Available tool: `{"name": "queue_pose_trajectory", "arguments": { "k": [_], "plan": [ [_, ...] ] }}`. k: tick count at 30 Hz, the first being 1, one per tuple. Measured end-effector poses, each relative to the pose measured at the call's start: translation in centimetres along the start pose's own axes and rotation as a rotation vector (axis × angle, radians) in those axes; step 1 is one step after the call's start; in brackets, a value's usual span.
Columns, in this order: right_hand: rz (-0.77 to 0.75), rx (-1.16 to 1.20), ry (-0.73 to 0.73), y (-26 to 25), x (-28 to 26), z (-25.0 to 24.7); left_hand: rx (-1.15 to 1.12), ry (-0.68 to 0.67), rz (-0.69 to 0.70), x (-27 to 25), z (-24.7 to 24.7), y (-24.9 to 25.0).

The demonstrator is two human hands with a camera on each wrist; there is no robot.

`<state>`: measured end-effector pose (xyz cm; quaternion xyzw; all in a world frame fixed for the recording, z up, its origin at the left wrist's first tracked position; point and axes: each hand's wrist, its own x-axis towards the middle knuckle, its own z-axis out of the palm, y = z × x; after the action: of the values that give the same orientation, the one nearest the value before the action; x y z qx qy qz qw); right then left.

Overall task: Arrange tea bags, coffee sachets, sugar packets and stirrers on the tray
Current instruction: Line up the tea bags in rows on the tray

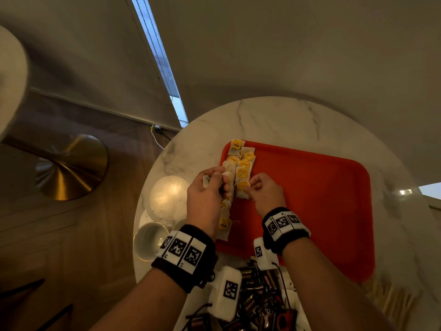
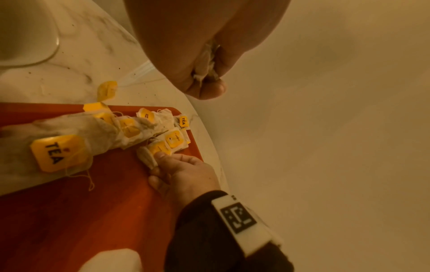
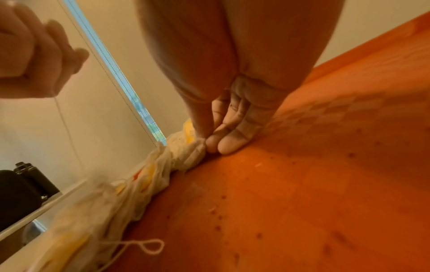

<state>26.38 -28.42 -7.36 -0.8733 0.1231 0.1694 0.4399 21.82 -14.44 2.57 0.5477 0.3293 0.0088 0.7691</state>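
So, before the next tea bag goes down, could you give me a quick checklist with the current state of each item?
1. Left hand holds spare tea bags: ok.
2. Right hand pinches the nearest tea bag of the row: ok.
3. Rows lie inside the red tray: not ok, the far bag overlaps the rim.
4. Free tray space to the right: ok.
5. Strings untangled: cannot tell.

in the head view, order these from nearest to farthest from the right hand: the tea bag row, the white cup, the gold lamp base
Measured from the right hand:
1. Tea bag row, on the tray's left edge; the fingers pinch its near end.
2. White cup, on the table's left side, beyond the left hand.
3. Gold lamp base, on the floor, far left.
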Motion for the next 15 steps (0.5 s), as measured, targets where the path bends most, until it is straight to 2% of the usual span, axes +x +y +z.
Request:
{"name": "queue_pose_trajectory", "arguments": {
  "k": [4, 6, 9, 10, 13, 15],
  "plan": [
    [0.014, 0.063, 0.025, -0.1, 0.0, 0.2, 0.000, -0.023, -0.036, -0.2, 0.1, 0.0],
    [0.000, 0.022, 0.051, -0.4, -0.4, -0.2, 0.006, -0.037, -0.061, -0.2, 0.0, 0.1],
    [-0.125, 0.004, 0.145, -1.3, -1.3, -1.3, -0.015, -0.095, -0.109, -0.3, 0.1, 0.4],
    [-0.166, 0.069, 0.114, -1.9, -1.8, -1.6, -0.033, -0.117, -0.125, -0.3, 0.2, 0.5],
    [-0.195, 0.299, -0.205, -3.3, -3.5, -1.7, -0.095, -0.173, -0.161, -0.5, 0.8, 0.7],
    [-0.171, 0.425, -0.360, -3.9, -4.5, -1.6, -0.162, -0.176, -0.192, -0.6, 1.2, 0.9]
  ]
}}
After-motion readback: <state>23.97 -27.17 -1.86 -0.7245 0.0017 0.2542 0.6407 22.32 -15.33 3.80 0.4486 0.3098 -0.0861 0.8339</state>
